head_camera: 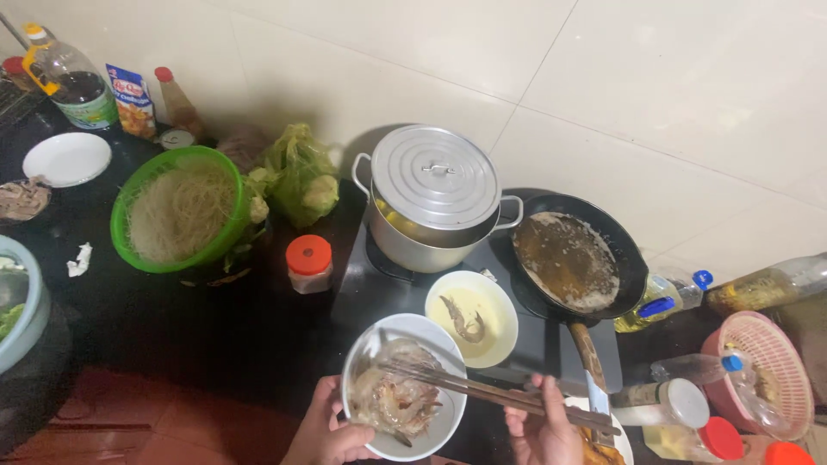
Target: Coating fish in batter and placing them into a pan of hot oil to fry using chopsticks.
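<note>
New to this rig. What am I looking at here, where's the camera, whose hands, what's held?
There is one picture, from a camera on a person's head looking down at a dark kitchen counter. No machine: both hands are the wearer's own. The left hand holds a white bowl of raw shrimp. The right hand holds chopsticks laid across that bowl. Behind stand a small bowl with one shrimp, a lidded steel pot, a dark pan and a green basket of noodles.

Overhead light brightens the pale tiled wall (672, 77) and glints off the pot lid (435, 176), while my dark counter (215, 327) stays dim. The pot throws a soft shadow leftward. Edges bend slightly; everything looks mildly soft, grainy.
</note>
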